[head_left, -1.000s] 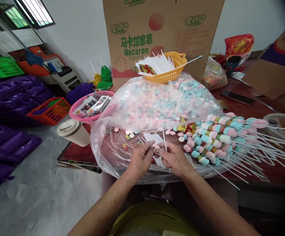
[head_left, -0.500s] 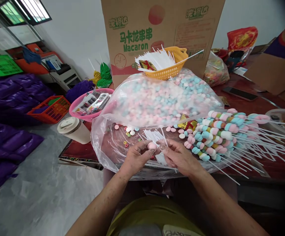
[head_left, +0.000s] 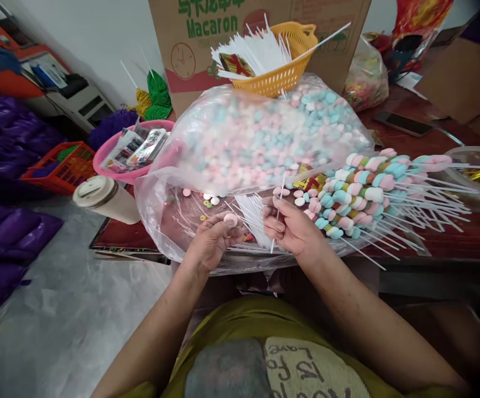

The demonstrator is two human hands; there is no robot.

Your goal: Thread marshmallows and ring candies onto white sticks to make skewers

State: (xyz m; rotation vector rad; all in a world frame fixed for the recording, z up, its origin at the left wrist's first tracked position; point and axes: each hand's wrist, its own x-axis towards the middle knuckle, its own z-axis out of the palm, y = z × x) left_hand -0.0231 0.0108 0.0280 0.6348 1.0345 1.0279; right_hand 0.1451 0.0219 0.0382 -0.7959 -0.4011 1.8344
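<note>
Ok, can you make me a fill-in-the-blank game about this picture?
The left hand holds a round piece whose colour is ____.
The right hand holds a thin white ____.
The English word on the big box is ____.
The cup has its ____ on.

Missing words: pink; stick; Macaron; lid.
</note>
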